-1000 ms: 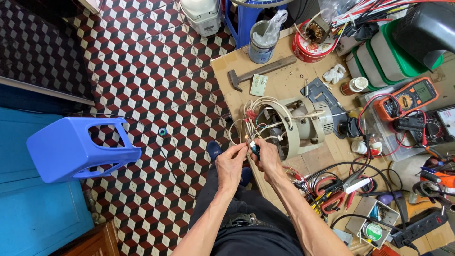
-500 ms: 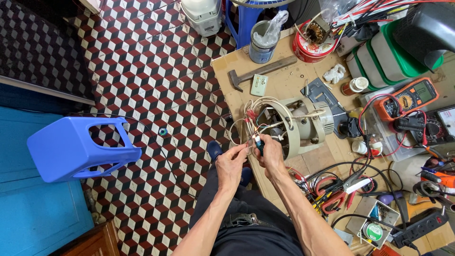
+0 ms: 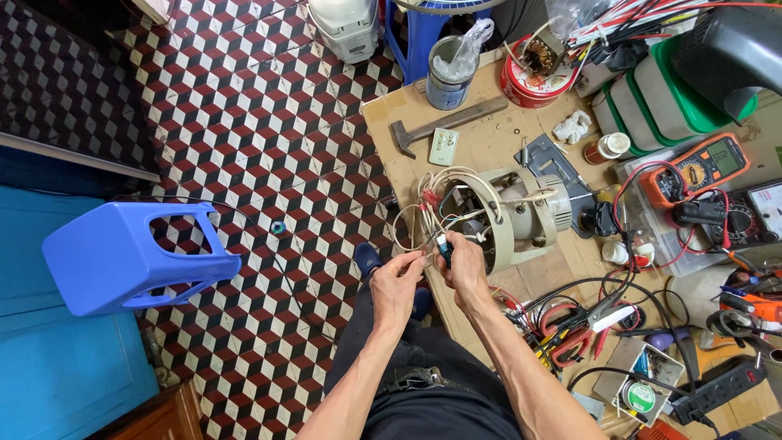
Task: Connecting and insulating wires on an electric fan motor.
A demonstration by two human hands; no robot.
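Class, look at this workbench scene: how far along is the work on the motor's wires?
Done: the beige motor lies on the bench, its wires pulled out. In hand: the right hand pinches a small blue tool at a wire end; the left hand holds another wire. Left: several loose wires hang free.

I count two hands at work, the left hand (image 3: 397, 283) and the right hand (image 3: 464, 266); one beige motor (image 3: 521, 213) on the table (image 3: 489, 143); one hammer (image 3: 444, 125); two meters, one orange meter (image 3: 705, 169) and one dark meter (image 3: 753, 213); one blue stool (image 3: 134, 257) on the floor; one tin can (image 3: 446, 77); one red round tin (image 3: 533, 81).
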